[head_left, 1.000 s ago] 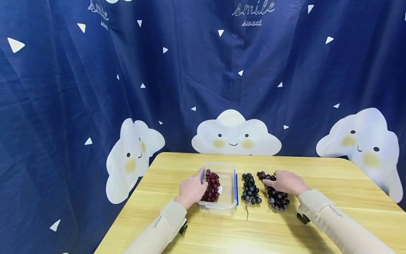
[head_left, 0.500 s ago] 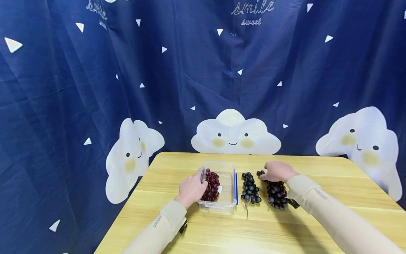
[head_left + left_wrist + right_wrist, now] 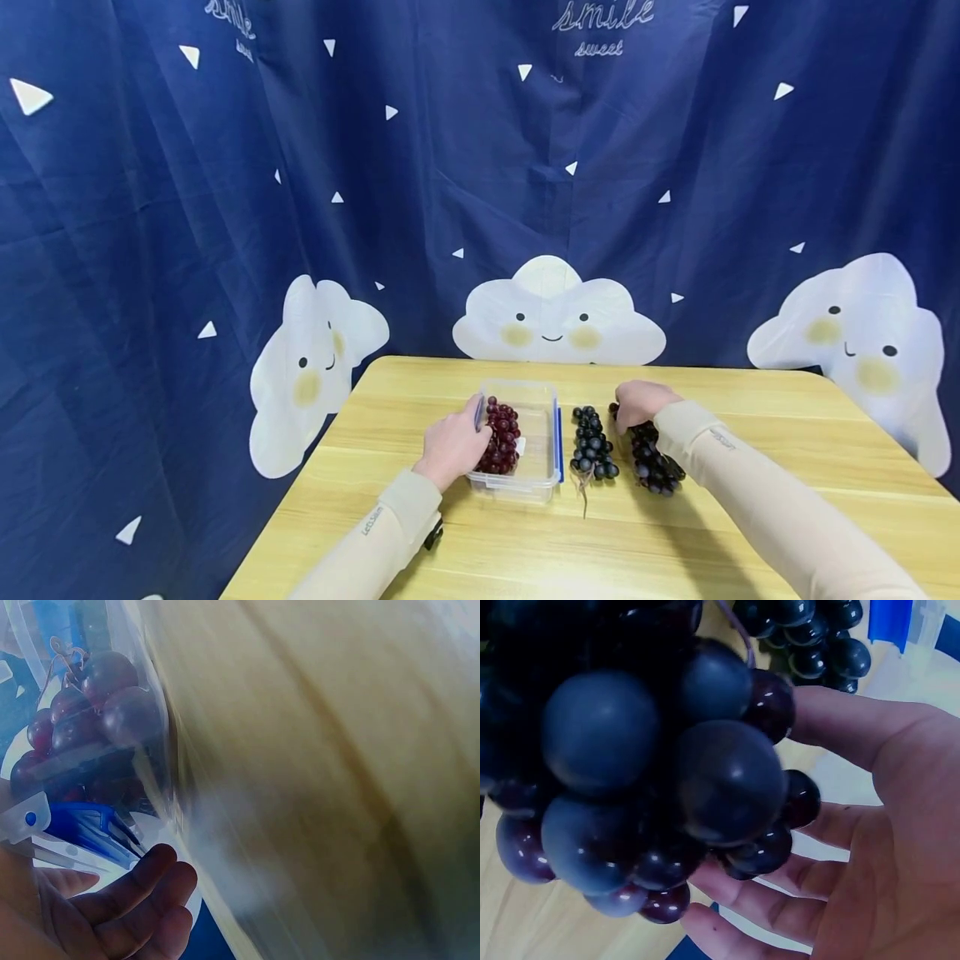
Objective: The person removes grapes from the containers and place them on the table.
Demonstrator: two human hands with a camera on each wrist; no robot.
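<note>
My left hand (image 3: 450, 446) holds the left side of a clear plastic food container (image 3: 534, 492), its thumb over the rim. A bunch of red grapes (image 3: 501, 442) lies in the container's left half. In the left wrist view, fingers (image 3: 142, 892) bend beside a blue clip (image 3: 82, 825) on the container. On the right, my right hand (image 3: 641, 402) grips the far end of a dark purple grape bunch (image 3: 654, 471). The right wrist view has the thumb (image 3: 840, 720) against the grapes (image 3: 604, 735) and the other fingers curled at their far side.
A second dark grape bunch (image 3: 592, 446) lies between the container and my right hand, its stem pointing towards me. A blue strip (image 3: 560, 446) hangs along the container's right side. Behind the wooden table (image 3: 420, 383) hangs a blue curtain (image 3: 495, 192) with cloud prints.
My right hand has moved left and slightly back over the far end of the right grape bunch and grips it now. The left hand and container have stayed in place.
</note>
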